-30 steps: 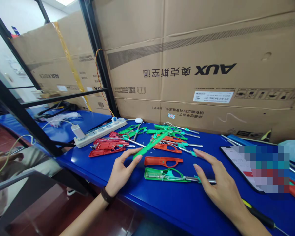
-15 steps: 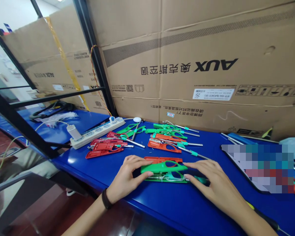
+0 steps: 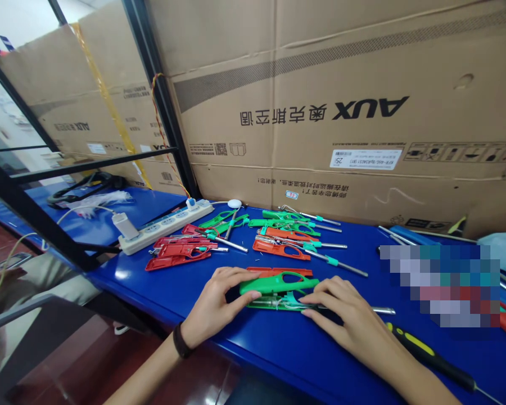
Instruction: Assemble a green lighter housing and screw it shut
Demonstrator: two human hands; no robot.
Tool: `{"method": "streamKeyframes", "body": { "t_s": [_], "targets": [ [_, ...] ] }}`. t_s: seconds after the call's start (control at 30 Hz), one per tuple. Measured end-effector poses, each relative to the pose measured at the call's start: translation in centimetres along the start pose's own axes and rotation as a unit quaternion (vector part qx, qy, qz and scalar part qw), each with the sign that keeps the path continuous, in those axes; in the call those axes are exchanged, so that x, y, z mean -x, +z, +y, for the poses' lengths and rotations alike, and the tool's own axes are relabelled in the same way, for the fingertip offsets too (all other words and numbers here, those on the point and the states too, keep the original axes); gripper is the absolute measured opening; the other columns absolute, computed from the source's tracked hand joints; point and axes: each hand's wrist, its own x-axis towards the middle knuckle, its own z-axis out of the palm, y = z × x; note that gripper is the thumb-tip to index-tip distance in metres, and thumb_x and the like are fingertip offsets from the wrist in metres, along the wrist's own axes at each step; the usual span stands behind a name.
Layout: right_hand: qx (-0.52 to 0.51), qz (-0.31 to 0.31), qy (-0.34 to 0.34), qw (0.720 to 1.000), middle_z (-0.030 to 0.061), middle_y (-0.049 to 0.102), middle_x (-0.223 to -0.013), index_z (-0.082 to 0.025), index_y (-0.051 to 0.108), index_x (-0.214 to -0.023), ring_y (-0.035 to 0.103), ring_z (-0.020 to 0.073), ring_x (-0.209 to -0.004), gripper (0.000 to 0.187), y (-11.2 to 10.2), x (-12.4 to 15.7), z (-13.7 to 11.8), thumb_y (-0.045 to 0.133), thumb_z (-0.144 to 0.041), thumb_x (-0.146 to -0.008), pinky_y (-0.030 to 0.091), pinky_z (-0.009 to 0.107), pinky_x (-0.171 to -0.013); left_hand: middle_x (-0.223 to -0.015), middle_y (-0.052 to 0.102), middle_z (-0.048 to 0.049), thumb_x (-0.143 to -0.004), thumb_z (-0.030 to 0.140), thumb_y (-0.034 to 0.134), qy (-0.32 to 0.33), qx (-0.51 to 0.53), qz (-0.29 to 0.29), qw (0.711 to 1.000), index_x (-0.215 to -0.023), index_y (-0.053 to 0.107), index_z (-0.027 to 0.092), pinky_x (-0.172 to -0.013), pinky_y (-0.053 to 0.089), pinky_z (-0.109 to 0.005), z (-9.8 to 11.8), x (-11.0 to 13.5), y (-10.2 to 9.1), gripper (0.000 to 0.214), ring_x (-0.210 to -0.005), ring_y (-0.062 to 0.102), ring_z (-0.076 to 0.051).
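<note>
My left hand (image 3: 216, 304) pinches the left end of a green plastic handle cover (image 3: 278, 284). The cover lies over a green handle half with a metal rod (image 3: 274, 305) on the blue table (image 3: 278, 349). My right hand (image 3: 346, 318) rests on the right end of that lower half, fingertips touching the cover. An orange handle half (image 3: 278, 271) lies just behind them.
Behind are several red, orange and green handle parts with metal rods (image 3: 287, 239). A white power strip (image 3: 164, 225) lies at the left. A screwdriver with a black and yellow grip (image 3: 425, 354) lies at the right, next to a blurred flat device (image 3: 442, 281). Large cardboard boxes (image 3: 341, 112) stand behind.
My left hand carried the green cover down from mid-air onto the green half at the table's front. My right hand slid left onto that half's right end.
</note>
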Motion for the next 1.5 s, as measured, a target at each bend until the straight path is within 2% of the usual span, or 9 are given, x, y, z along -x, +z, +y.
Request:
{"method": "streamKeyframes", "body": {
  "t_s": [0.33,0.5,0.8,0.97,1.27,1.37,1.5],
  "targets": [
    [-0.007,0.037,0.009,0.999,0.0011,0.062,-0.081,-0.025,0.064,-0.088,0.055,0.0158,-0.074,0.011,0.3,-0.4,-1.0,0.053,-0.022,-0.089,0.042,0.031,-0.068,-0.104,0.068,-0.0023,-0.081,0.041,0.064,0.007,-0.009,-0.021,1.000,-0.111,0.064,0.029,-0.086,0.044,-0.034,0.2,0.0,0.0,0.032,-0.097,0.059,-0.021],
    [-0.011,0.035,0.004,0.999,0.0003,0.063,-0.081,-0.025,0.063,-0.087,0.056,0.0159,-0.075,0.011,0.2,-0.4,-1.2,0.053,-0.022,-0.090,0.041,0.031,-0.071,-0.103,0.067,-0.0020,-0.081,0.041,0.066,0.032,-0.034,-0.042,0.998,-0.110,0.064,0.029,-0.085,0.042,-0.035,0.4,0.0,0.0,0.032,-0.093,0.059,-0.020],
    [-0.020,0.036,-0.010,0.999,-0.0005,0.064,-0.081,-0.025,0.064,-0.090,0.055,0.0156,-0.075,0.011,0.0,-0.3,-1.2,0.055,-0.019,-0.088,0.037,0.032,-0.074,-0.102,0.068,0.0003,-0.080,0.041,0.066,0.034,-0.034,-0.048,0.998,-0.110,0.063,0.029,-0.086,0.039,-0.034,0.3,-0.2,0.1,0.032,-0.092,0.059,-0.018],
    [-0.001,0.066,-0.045,0.997,0.0012,0.062,-0.079,-0.025,0.066,-0.090,0.052,0.0165,-0.073,0.014,-0.5,-0.1,-1.1,0.054,-0.018,-0.087,0.036,0.032,-0.071,-0.103,0.067,0.0003,-0.080,0.040,0.067,0.035,-0.033,-0.048,0.998,-0.110,0.063,0.029,-0.086,0.038,-0.034,0.4,-0.2,0.1,0.032,-0.092,0.059,-0.019],
    [0.070,0.073,-0.088,0.991,0.0038,0.061,-0.079,-0.025,0.067,-0.091,0.052,0.0185,-0.074,0.022,-0.1,0.4,-0.8,0.048,-0.014,-0.086,0.036,0.033,-0.070,-0.103,0.067,0.0002,-0.080,0.040,0.067,0.032,-0.028,-0.051,0.998,-0.110,0.063,0.029,-0.086,0.038,-0.034,0.3,-0.1,0.1,0.032,-0.093,0.058,-0.019],
    [0.054,0.061,-0.066,0.994,0.0031,0.060,-0.081,-0.025,0.066,-0.092,0.052,0.0184,-0.074,0.020,-0.4,0.5,-0.8,0.051,-0.014,-0.085,0.037,0.033,-0.069,-0.103,0.067,0.0003,-0.080,0.039,0.067,0.032,-0.027,-0.050,0.998,-0.110,0.063,0.028,-0.086,0.037,-0.035,0.3,-0.2,0.1,0.032,-0.092,0.058,-0.019],
    [0.028,0.049,0.010,0.998,0.0019,0.060,-0.088,-0.026,0.062,-0.093,0.054,0.0184,-0.080,0.013,-1.2,0.6,0.0,0.054,-0.019,-0.084,0.039,0.036,-0.077,-0.103,0.067,0.0002,-0.081,0.039,0.067,0.028,-0.028,-0.051,0.998,-0.110,0.063,0.028,-0.086,0.037,-0.035,0.4,0.0,0.0,0.031,-0.093,0.058,-0.019]
  ]
}}
